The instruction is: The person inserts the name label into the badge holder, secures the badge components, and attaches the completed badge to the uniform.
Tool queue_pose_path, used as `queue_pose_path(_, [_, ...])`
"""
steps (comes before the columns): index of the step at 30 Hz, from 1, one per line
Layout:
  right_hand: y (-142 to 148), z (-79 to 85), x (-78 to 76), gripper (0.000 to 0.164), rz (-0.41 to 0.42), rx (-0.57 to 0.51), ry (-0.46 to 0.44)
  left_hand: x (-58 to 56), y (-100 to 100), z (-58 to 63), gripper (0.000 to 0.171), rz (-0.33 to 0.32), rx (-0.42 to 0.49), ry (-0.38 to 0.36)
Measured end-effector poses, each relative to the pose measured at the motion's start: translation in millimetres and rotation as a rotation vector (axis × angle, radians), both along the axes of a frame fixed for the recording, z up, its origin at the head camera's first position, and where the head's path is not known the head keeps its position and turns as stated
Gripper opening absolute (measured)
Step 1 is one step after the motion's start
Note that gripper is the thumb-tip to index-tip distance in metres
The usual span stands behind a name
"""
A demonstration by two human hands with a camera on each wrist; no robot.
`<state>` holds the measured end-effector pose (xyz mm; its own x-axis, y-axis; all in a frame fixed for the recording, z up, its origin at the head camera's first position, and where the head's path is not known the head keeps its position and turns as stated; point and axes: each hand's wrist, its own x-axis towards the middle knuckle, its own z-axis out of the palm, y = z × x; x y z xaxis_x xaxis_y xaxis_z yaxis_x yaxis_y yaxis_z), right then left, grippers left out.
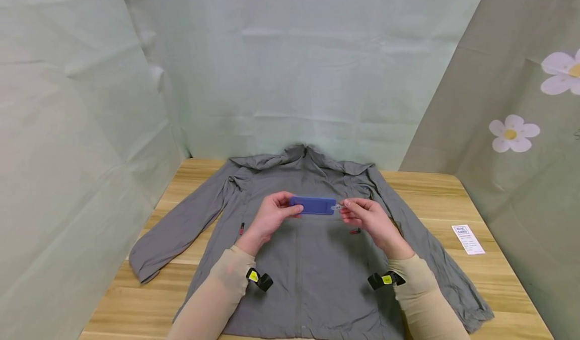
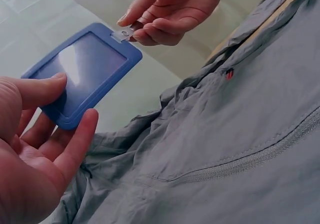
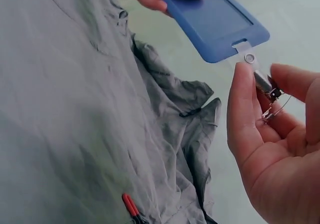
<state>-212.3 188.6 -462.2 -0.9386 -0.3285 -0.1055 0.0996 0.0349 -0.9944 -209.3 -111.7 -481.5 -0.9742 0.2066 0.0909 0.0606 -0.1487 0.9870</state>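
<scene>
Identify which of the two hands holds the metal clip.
The right hand: it holds the metal clip, whereas the left hand grips the blue badge holder.

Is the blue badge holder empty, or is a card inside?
Apparently empty: the holder shows no card in its window; a white card lies on the table.

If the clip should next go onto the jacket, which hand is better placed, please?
Probably the right hand: its fingers hold the metal clip, while the left hand grips the blue holder.

We count two grips [image 1: 272, 215] [image 1: 369, 220], one badge holder [image 1: 312, 205], one clip [image 3: 261, 79], one jacket [image 1: 321, 264], one card [image 1: 468, 240], two flowers [image 1: 510, 134] [image 1: 574, 71], one counter [image 1: 503, 274].
</scene>
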Motion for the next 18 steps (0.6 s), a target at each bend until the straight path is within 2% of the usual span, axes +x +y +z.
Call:
queue_pose_path(5, [-2.0, 2.7, 2.3, 0.035, -0.001, -0.075, -0.032, -1.7, -1.2, -2.7, 0.014, 0.008, -0.039, 0.078])
queue_pose_path(9, [-4.1, 3.6, 3.7, 0.035, -0.009, -0.11, -0.053, -3.8, -1.7, -6.3, 0.016, -0.011, -0.027, 0.137])
queue_pose_path(18, [-5.1, 4.6, 4.7, 0.029, -0.03, -0.131, -0.06, -4.4, -0.5, -9.1, 0.014, 0.007, -0.015, 0.178])
